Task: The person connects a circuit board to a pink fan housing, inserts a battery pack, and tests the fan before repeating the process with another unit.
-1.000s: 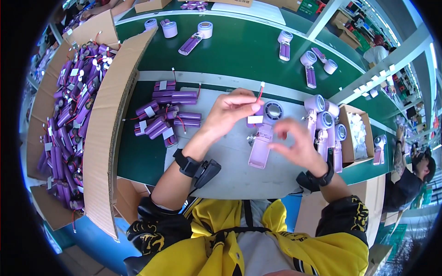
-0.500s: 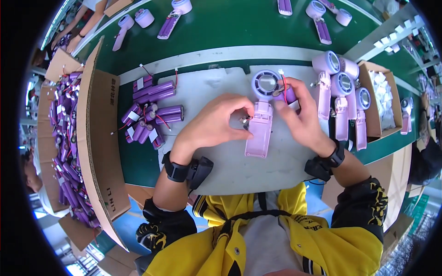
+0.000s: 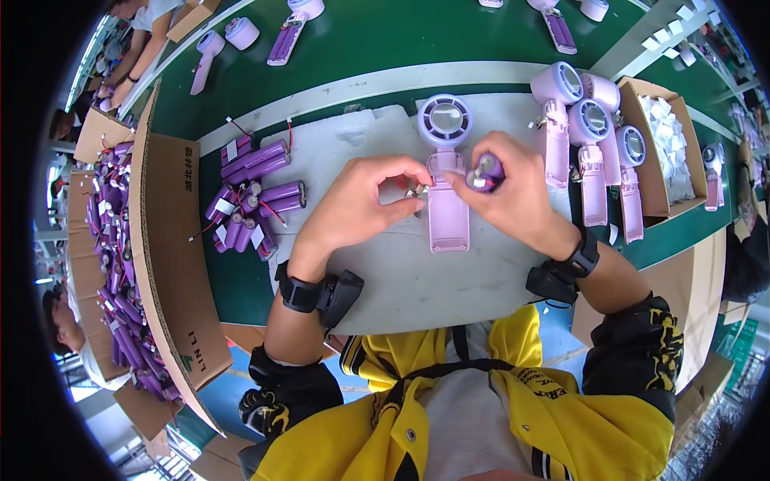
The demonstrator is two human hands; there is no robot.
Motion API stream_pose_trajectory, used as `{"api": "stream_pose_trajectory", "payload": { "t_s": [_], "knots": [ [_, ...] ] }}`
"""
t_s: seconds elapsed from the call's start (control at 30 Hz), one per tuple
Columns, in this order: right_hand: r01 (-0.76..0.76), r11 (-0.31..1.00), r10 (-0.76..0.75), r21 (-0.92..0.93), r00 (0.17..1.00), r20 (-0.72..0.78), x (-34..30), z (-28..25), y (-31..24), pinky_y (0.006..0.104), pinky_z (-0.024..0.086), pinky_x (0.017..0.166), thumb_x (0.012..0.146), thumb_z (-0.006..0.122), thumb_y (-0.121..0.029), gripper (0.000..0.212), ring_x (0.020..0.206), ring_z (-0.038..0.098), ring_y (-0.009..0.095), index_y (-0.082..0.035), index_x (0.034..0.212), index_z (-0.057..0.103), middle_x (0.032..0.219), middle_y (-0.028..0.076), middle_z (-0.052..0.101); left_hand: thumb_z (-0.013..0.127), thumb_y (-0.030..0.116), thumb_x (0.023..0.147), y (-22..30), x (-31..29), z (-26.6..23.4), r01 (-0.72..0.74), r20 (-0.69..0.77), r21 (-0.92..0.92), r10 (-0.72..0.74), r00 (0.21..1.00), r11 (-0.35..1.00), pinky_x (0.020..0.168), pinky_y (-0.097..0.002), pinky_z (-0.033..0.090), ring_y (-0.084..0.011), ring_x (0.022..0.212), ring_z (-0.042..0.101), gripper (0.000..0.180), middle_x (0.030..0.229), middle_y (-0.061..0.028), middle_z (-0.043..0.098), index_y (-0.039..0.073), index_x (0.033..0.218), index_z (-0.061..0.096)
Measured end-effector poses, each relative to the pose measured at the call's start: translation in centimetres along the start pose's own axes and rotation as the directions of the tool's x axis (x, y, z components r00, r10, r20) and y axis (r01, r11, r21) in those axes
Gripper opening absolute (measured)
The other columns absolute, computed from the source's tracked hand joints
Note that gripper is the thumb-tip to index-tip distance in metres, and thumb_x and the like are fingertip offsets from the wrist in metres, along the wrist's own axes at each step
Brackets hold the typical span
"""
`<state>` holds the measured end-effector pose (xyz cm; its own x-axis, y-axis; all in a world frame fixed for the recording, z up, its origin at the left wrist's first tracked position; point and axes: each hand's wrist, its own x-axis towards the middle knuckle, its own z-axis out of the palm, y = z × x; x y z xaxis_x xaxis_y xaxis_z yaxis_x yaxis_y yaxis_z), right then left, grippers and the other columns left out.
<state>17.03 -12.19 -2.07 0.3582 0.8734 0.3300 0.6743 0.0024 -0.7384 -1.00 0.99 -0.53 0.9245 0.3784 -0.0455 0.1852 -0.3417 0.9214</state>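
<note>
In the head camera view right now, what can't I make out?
All in the head view:
- Battery: mostly covered by the right hand.
- Small parts by the left hand's fingertips: too small to identify, or to tell if gripped.
- Far fan: head cut off by the top edge.
- Boxed batteries: partly hidden by the carton's side.

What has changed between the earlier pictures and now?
The purple battery pack passed from the left hand to the right hand, which now holds it beside the handheld fan's open handle. The left hand let go of it and has moved to the small parts at the handle's left edge. The loose battery packs stayed on the left, the row of fans on the right.
</note>
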Motion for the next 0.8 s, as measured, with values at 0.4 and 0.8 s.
{"api": "stream_pose_trajectory", "payload": {
  "t_s": [0.4,0.8],
  "knots": [
    [0.396,0.906,-0.411,0.149,0.907,0.095,0.2,0.7,0.9,0.0345,0.049,0.062,0.065,0.078,0.001,0.029,0.076,0.059,0.024,-0.006,0.081,0.056,0.076,0.003,0.063,0.066,-0.009,0.076,0.4,0.0,0.1,-0.024,0.013,-0.045,0.025,1.0,0.999,0.083,-0.0311,0.051,-0.0175,0.087,0.064,0.03,0.097,-0.0066,0.066,0.002,0.104,0.066],
    [0.355,0.91,-0.397,0.216,0.895,0.202,0.4,0.1,0.2,0.0347,0.049,0.067,0.069,0.072,0.003,0.032,0.077,0.057,0.025,-0.005,0.097,0.06,0.083,0.006,0.061,0.066,-0.01,0.074,0.2,-0.1,0.2,-0.2,0.024,0.137,0.199,0.98,0.97,0.076,-0.0325,0.052,-0.0233,0.086,0.063,0.024,0.099,-0.0084,0.062,0.003,0.095,0.065]
  ]
}}
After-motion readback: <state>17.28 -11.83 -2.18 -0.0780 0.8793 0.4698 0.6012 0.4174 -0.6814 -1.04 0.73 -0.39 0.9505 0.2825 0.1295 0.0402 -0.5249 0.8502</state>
